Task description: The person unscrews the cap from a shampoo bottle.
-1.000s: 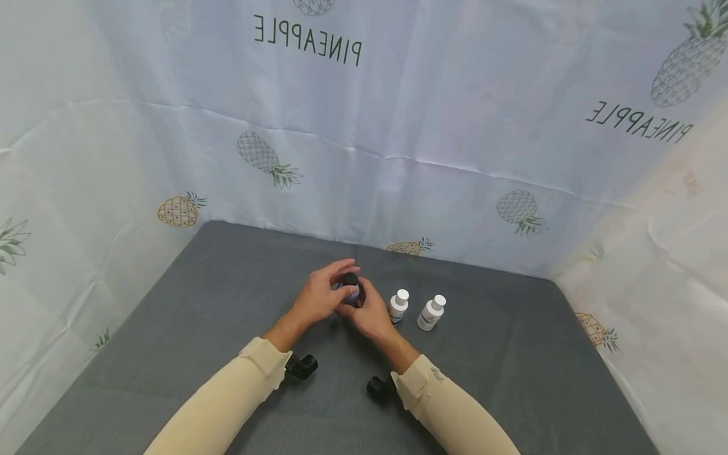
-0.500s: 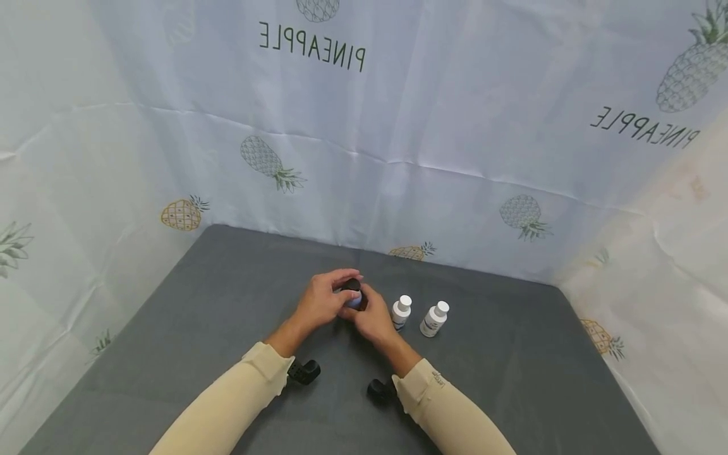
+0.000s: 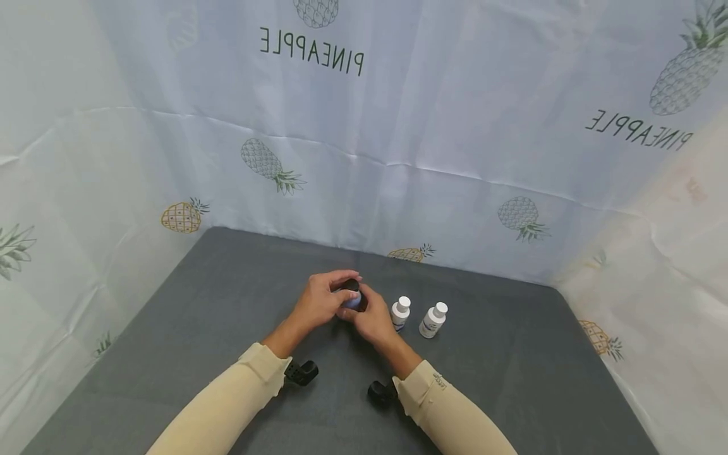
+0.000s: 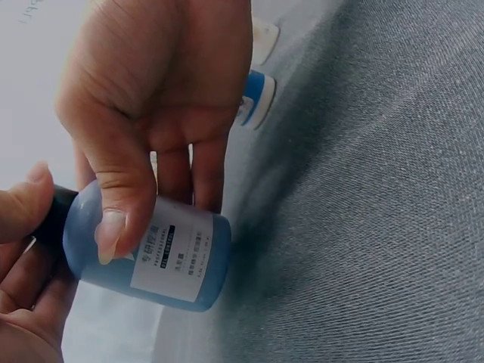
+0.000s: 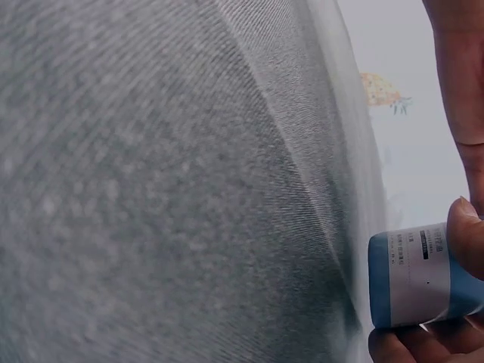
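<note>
Both hands are on a small blue bottle [image 4: 208, 287] with a white printed label and a black cap [image 3: 354, 285]. The left hand [image 3: 317, 300] pinches the cap between thumb and fingers. My right hand [image 3: 374, 318] grips the bottle's body, its thumb across the label side and its fingers behind, as the left wrist view shows. The bottle's base is close over the grey cloth. Just right of the right hand stands a white bottle [image 3: 400, 313] with a white cap, partly hidden by that hand. A second white bottle [image 3: 433, 322] stands upright farther right.
Grey cloth covers the table [image 3: 483, 373]. A pale curtain [image 3: 443, 114] printed with pineapples hangs behind and at both sides. Black wrist devices [image 3: 303, 373] sit at the cuffs of the cream sleeves [image 3: 222, 404].
The left hand's raised fingers have come down closer around the black cap. The right hand keeps its hold on the blue bottle, and the head view has shifted slightly.
</note>
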